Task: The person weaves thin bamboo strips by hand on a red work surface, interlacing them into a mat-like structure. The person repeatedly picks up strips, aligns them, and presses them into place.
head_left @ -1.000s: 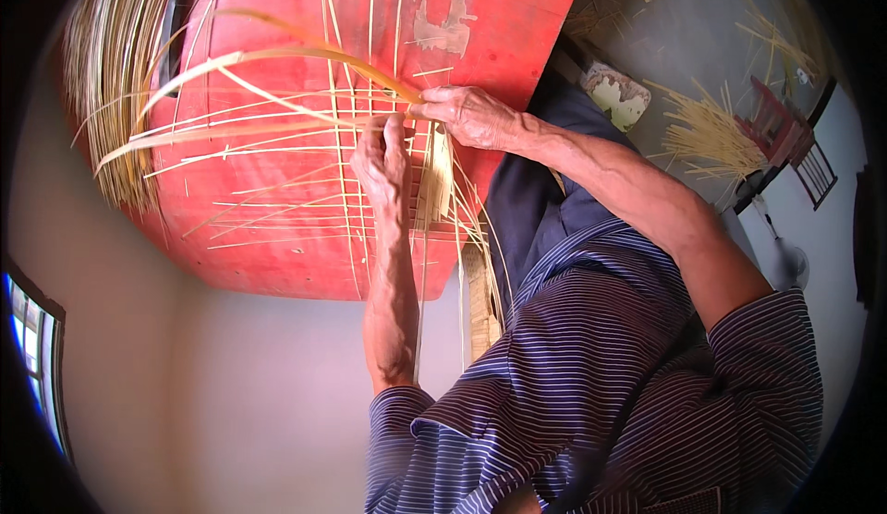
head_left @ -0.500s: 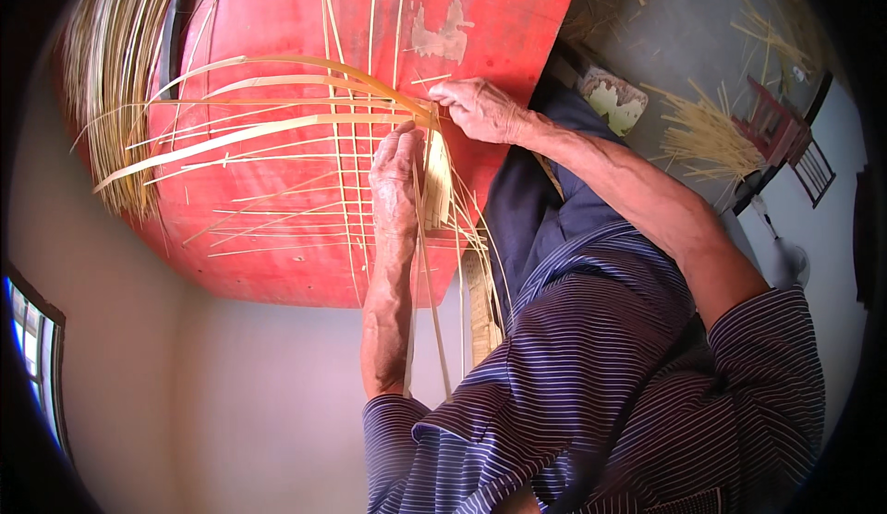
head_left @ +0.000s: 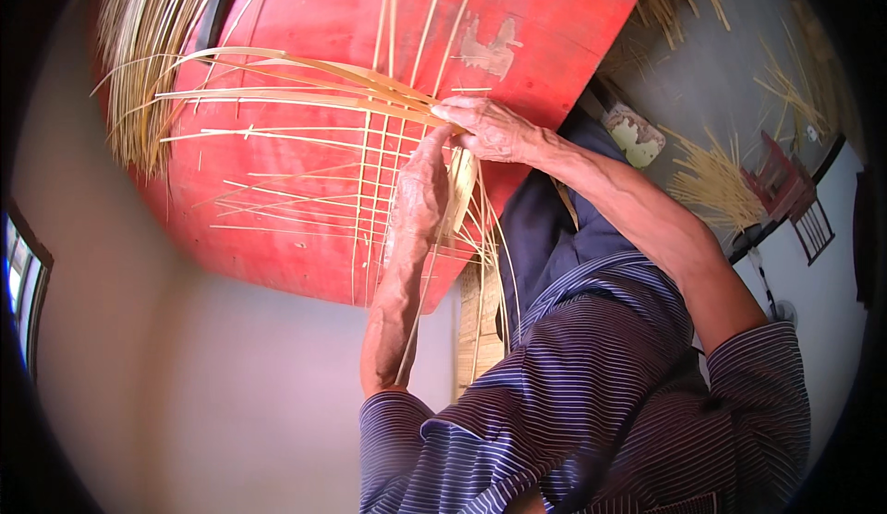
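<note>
On a red tabletop lies a loose lattice of thin bamboo strips [head_left: 377,174], some running lengthwise and others crossing them. Several wider, pale bamboo strips [head_left: 305,96] arch leftward from my fingers. My right hand [head_left: 488,128] pinches these wide strips close to their near ends, its thumb and fingers pressed together. Against the same spot my left hand [head_left: 423,181] closes its fingertips, its wrist over the lattice edge. Between and below the hands a broad pale bundle of strip ends [head_left: 462,186] hangs past the table edge. The exact grip of the left fingertips is partly hidden.
The red table [head_left: 286,260] has a worn patch near its right side. A thick sheaf of long strips [head_left: 148,61] lies at its far left, beside a dark bar [head_left: 218,10]. On the floor at right are cut strips [head_left: 716,186] and a small reddish wooden chair [head_left: 785,177].
My right hand has come down and closer to my left, and both now meet at the wide strips. The whole view has tilted slightly, shifting the table rightward.
</note>
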Motion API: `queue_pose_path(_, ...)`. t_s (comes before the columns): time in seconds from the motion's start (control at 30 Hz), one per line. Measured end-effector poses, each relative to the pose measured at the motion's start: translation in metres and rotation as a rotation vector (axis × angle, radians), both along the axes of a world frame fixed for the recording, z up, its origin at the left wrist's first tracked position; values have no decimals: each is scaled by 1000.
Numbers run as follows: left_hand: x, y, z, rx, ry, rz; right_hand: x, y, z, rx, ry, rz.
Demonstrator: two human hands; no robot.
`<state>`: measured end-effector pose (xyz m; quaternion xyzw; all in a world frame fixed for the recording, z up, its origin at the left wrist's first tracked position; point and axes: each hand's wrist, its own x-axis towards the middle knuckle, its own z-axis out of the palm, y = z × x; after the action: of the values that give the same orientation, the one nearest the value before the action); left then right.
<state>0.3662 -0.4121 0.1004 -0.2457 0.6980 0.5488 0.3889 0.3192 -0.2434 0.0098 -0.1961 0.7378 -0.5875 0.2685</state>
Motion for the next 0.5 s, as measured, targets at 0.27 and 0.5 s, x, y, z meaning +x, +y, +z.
queue_pose_path(0.27, 13, -5, -22, -253, 244, 511, 1, -1, 6, 129, 99, 75)
queue_pose_path(0.5, -27, -63, -58, 1, 146, 702, 0, -5, 3, 173, 65, 137)
